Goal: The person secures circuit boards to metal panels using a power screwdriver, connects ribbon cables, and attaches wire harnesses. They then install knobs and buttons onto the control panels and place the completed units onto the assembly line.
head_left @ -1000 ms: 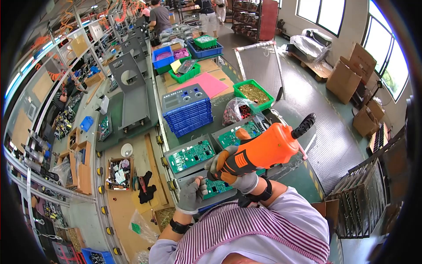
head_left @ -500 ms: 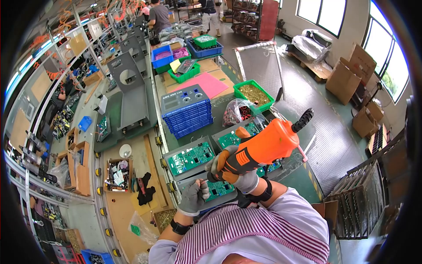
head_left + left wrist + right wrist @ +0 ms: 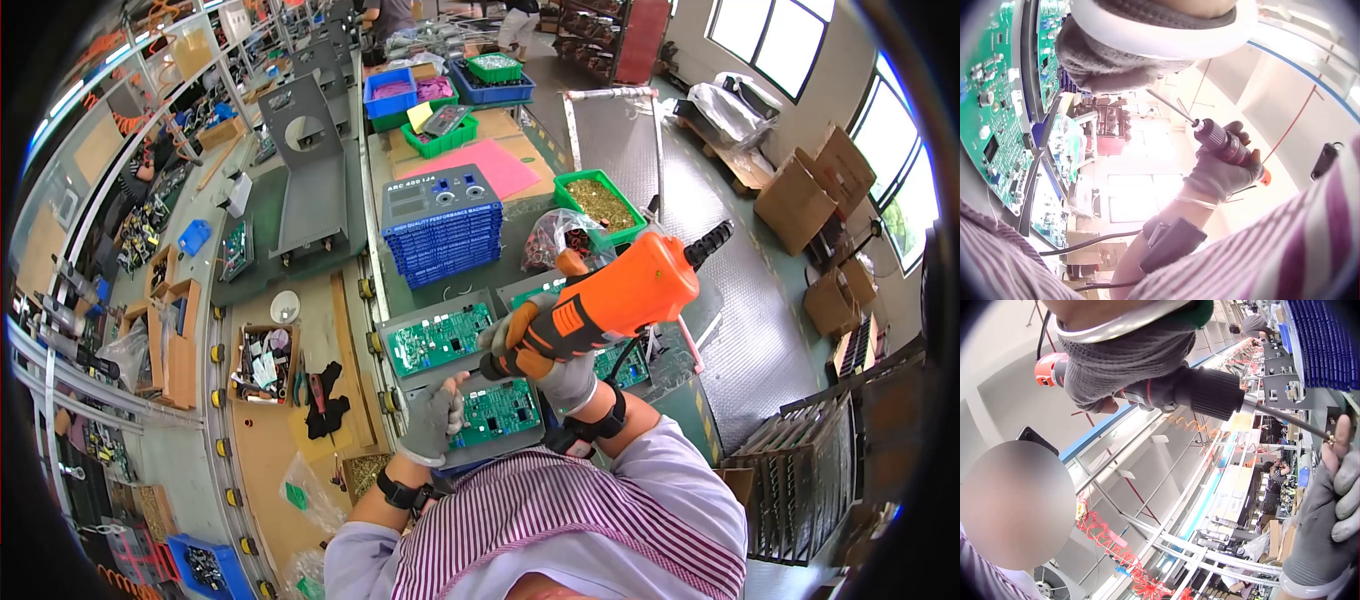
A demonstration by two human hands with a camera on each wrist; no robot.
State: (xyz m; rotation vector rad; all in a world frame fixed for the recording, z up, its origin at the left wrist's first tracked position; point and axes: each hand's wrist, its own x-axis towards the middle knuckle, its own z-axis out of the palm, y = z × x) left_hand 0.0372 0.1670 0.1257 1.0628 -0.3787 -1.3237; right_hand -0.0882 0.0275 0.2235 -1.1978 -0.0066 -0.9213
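My gloved right hand (image 3: pixel 535 345) grips an orange and black electric screwdriver (image 3: pixel 625 295), held tilted over the boards. Its long bit (image 3: pixel 1291 417) points toward my left hand (image 3: pixel 432 425), which wears a grey glove with bare fingertips. At the bit's tip, a small brass-coloured screw (image 3: pixel 1331 440) sits between the left thumb and finger. Below the hands lies a green circuit board (image 3: pixel 500 408) in a grey tray, partly covered by the left hand. Another circuit board (image 3: pixel 440 338) lies just beyond it. In the left wrist view the left glove (image 3: pixel 1110 62) hides its own fingertips.
A stack of blue front panels (image 3: pixel 445 235) stands beyond the boards. A green bin of small brass-coloured parts (image 3: pixel 600 205) and a plastic bag (image 3: pixel 560 238) are to its right. On the left bench are a parts box (image 3: pixel 265 365) and a red-handled tool (image 3: pixel 318 395) on black cloth.
The head view has tilted, so the bench appears higher and farther right. Both hands keep close together, the screwdriver staying in the right hand and its tip at the left fingers.
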